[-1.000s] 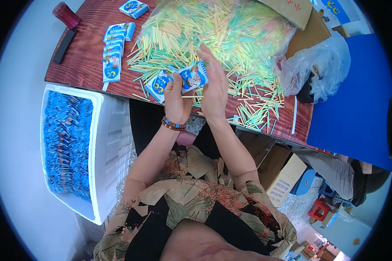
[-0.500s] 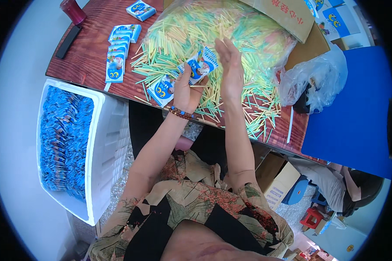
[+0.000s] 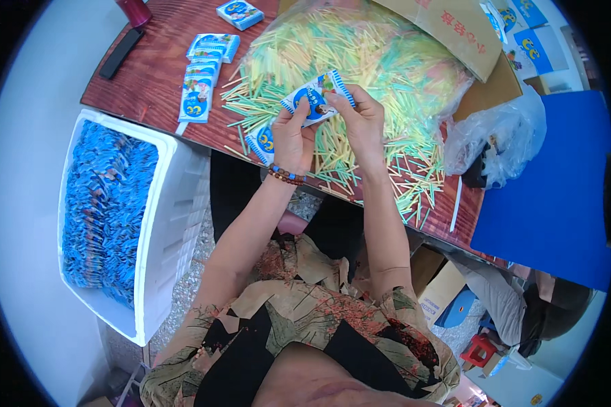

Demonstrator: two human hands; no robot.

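Between my two hands is a small blue-and-white printed packet point(image 3: 315, 102), held tilted above the table. My left hand point(image 3: 292, 138) grips its lower left part, thumb on top, with a beaded bracelet at the wrist. Fingers of my right hand point(image 3: 364, 125) pinch the packet's right end. A second similar packet point(image 3: 261, 140) lies by my left hand, partly covered by it. Under and around both hands spreads a heap of thin pastel yellow and green sticks point(image 3: 319, 51), part of it under clear plastic.
Overlapping packets point(image 3: 197, 98) lie at the left on the reddish wooden table point(image 3: 153, 81), near a black bar point(image 3: 121, 53). A white foam box point(image 3: 172, 224) full of blue packets stands left. A cardboard box point(image 3: 448, 30), a plastic bag point(image 3: 502, 139) and a blue panel point(image 3: 546, 197) stand right.
My right hand has gone from upright and apart, fingers extended, to pinching the packet's right end. The packet has turned flatter, and the whole view has shifted slightly.
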